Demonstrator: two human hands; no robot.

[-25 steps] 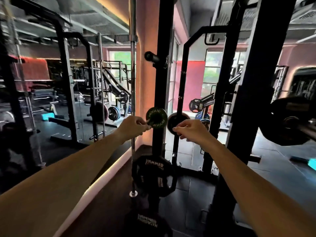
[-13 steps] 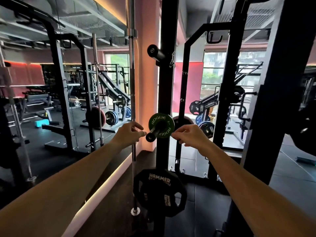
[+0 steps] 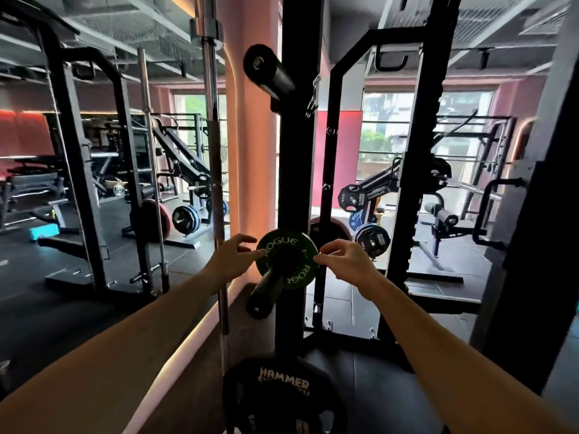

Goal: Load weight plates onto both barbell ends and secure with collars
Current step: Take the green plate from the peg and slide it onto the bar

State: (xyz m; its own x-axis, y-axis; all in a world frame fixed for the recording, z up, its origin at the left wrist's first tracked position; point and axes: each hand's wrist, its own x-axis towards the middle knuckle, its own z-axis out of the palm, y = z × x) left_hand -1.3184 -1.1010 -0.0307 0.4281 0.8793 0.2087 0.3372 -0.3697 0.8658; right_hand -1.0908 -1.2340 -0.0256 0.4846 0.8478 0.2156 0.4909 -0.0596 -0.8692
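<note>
Head view: the right hand is pinching the green ROGUE plate at its right rim, and the left hand is touching the opposite rim with spread fingertips. Between them the plate is sitting on the rack's storage peg. Loading and collaring are likely all yet to come.

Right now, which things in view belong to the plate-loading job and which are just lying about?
In the job:
green ROGUE plate on its storage peg
left hand, fingertips at its left edge
right hand, pinching its right edge

Just standing by:
black Hammer plate lower down
empty upper peg
upright barbell left of the post
plates behind the rack
</note>
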